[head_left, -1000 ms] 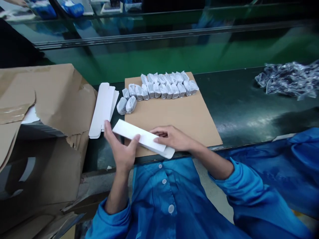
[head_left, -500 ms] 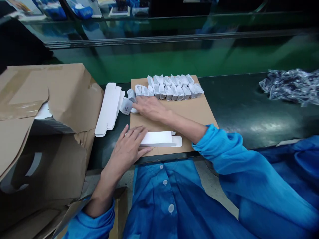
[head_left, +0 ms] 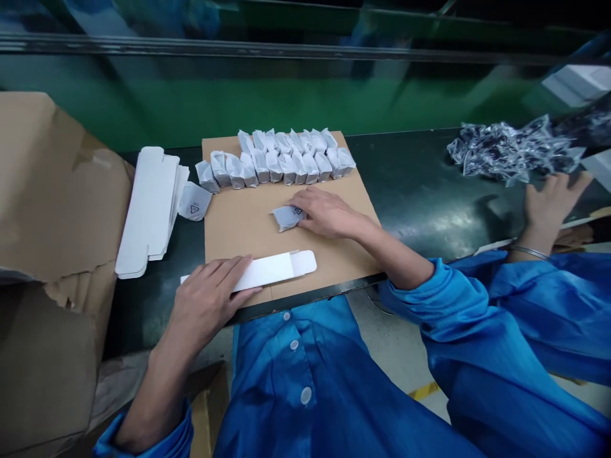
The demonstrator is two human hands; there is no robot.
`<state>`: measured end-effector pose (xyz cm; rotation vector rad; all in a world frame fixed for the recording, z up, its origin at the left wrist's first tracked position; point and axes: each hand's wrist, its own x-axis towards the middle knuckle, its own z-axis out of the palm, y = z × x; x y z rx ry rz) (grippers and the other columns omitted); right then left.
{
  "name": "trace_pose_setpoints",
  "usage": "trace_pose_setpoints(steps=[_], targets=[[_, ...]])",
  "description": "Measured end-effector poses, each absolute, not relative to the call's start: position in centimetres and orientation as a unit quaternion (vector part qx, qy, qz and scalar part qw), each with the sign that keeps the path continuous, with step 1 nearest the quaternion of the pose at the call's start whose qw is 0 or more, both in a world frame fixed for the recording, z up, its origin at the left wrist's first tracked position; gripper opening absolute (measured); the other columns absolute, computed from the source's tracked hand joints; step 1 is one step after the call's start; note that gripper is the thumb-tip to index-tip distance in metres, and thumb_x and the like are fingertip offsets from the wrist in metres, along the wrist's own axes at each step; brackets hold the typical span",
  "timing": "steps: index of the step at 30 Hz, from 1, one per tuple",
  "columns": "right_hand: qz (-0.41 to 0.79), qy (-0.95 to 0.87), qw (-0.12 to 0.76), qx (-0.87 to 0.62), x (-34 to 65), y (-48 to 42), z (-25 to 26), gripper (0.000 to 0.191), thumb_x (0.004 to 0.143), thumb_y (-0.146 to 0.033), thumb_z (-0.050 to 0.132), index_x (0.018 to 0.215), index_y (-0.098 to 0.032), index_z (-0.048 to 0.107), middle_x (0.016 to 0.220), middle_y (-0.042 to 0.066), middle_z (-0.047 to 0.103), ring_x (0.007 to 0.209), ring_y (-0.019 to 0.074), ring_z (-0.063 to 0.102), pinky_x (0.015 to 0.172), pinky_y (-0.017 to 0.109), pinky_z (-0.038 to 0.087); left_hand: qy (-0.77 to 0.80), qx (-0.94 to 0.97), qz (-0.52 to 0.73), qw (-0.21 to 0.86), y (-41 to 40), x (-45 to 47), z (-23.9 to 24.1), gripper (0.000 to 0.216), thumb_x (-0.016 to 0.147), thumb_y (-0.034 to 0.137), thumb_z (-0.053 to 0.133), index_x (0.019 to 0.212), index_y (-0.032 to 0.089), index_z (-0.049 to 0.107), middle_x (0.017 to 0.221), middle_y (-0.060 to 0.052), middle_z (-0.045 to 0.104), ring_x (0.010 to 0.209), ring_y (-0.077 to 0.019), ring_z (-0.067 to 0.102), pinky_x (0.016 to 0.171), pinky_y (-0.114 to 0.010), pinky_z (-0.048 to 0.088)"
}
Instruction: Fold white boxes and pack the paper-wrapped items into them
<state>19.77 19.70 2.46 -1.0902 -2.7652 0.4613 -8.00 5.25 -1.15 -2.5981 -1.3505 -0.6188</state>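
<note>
My left hand point(head_left: 206, 300) lies flat, fingers stretched out, on the left end of a long flat white carton point(head_left: 267, 270) at the near edge of a brown cardboard sheet point(head_left: 248, 219). My right hand point(head_left: 325, 212) rests on the middle of the sheet with its fingers closed on one small white wrapped packet point(head_left: 287, 217). Rows of several like packets point(head_left: 279, 163) stand along the sheet's far edge. One more packet point(head_left: 193, 201) lies off the sheet to the left.
A stack of flat white cartons point(head_left: 150, 208) lies left of the sheet, beside a torn open cardboard box point(head_left: 50, 191). A pile of clear plastic bags point(head_left: 513, 151) sits at the far right, where another person's hand point(head_left: 548, 205) rests. A green conveyor runs behind.
My right hand has drawn back from the packets at the left with one packet in it, to the sheet's middle. My left hand has pressed the carton flat. The view shifted right.
</note>
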Motion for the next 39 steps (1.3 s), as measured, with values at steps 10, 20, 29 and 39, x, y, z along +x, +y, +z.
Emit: trace_pose_setpoints(steps=[10,20,29,39], targets=[[0.071,-0.869,0.254,-0.418,20.1,11.6,4.0,0.033,0.093,-0.034,0.057,0.115,-0.009,0.059,0.108,0.018,0.066,0.099,0.0279,0.06,0.079,0.039,0.051,-0.53,-0.806,-0.227,0.132,3.9,-8.8,-0.8,0.071,0.082,0.041,0.073,0.145,0.022,0.047,0.11,-0.011,0.075,0.089,-0.0281,0.068,0.074,-0.036,0.046],[0.18,-0.93,0.075,-0.311,20.9,11.2,5.6,0.032,0.094,-0.017,0.055,0.125,-0.012,0.056,0.116,0.016,0.065,0.1,0.0252,0.063,0.083,0.039,0.053,-0.484,-0.828,-0.242,0.149,3.3,-6.8,-0.2,0.077,0.082,0.039,0.073,0.149,0.02,0.041,0.108,-0.012,0.075,0.086,-0.0287,0.068,0.071,-0.037,0.046],[0.59,-0.703,0.164,-0.361,19.9,10.0,5.8,0.064,0.088,-0.014,0.058,0.149,-0.019,0.039,0.122,0.009,0.069,0.098,0.0143,0.068,0.09,0.03,0.056,-0.46,-0.843,-0.249,0.127,3.6,-6.6,-0.6,0.069,0.084,0.039,0.07,0.146,0.019,0.046,0.104,-0.01,0.075,0.084,-0.0253,0.067,0.071,-0.034,0.045],[0.342,-0.701,0.284,-0.557,26.9,13.9,5.5,0.044,0.08,-0.047,0.07,0.118,-0.026,0.072,0.109,0.008,0.074,0.088,0.0236,0.069,0.078,0.043,0.056,-0.585,-0.761,-0.266,0.094,4.5,-4.3,0.9,0.07,0.088,0.055,0.06,0.147,0.022,0.043,0.131,-0.013,0.065,0.115,-0.0289,0.062,0.094,-0.037,0.045]])
